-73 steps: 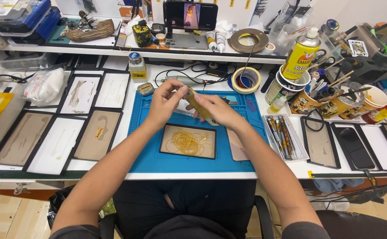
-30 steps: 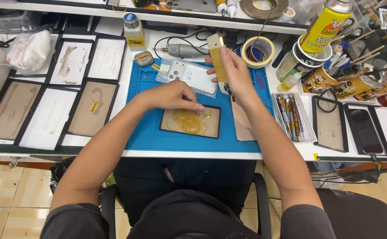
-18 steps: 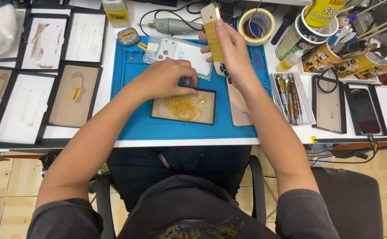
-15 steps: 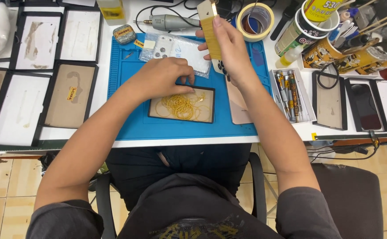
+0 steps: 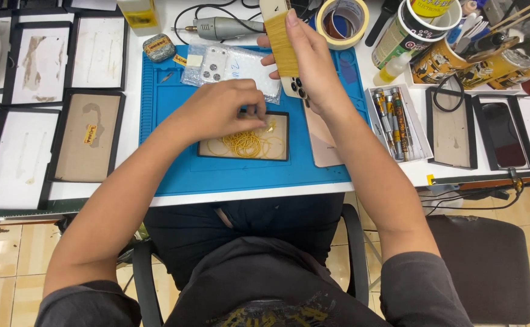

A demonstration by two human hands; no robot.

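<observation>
Both hands are working over the blue mat [image 5: 174, 169] at the centre of the frame. We are holding a phone [image 5: 283, 51] up in our right hand [image 5: 313, 66], fingers wrapped closed round its lower half, back facing us, so that its camera cluster is showing just under the palm. Its upper part is wound with a band of yellow rubber bands. Compared with a moment ago, the phone is sitting higher, now near the top edge beside the tape roll [image 5: 342, 21], and the whole surface is looking larger, as we are leaning in closer.

Our left hand [image 5: 219, 109] has been staying over the black tray [image 5: 207, 151] of loose rubber bands [image 5: 243, 144] the whole while. Now its fingers are pinching narrowly together at the tray's upper edge, seemingly on a single band, though we cannot tell whether one is actually caught. We judge that the wrapping is well under way and another band is being fetched.

Behind the left hand a clear bag [image 5: 222, 63] of small parts is lying on the mat, and a box of screwdrivers [image 5: 395, 121] is sitting to the right.
</observation>
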